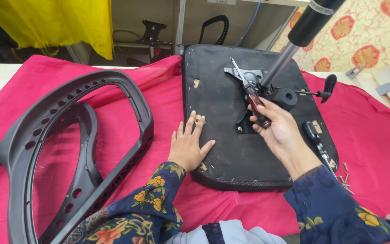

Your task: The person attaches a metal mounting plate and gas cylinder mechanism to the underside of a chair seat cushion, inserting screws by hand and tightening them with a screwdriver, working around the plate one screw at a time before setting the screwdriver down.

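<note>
Seat base (231, 149): mechanism plate (249, 90) on, my right hand (278, 131) gripping screwdriver (253, 101); left hand (188, 147) flat, open; spare screws (345, 178) remain, backrest frame (68, 149) unattached

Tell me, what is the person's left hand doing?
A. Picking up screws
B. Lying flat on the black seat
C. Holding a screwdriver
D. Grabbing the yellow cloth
B. The left hand lies flat, fingers spread, on the underside of the black seat, while the right hand grips the screwdriver.
</note>
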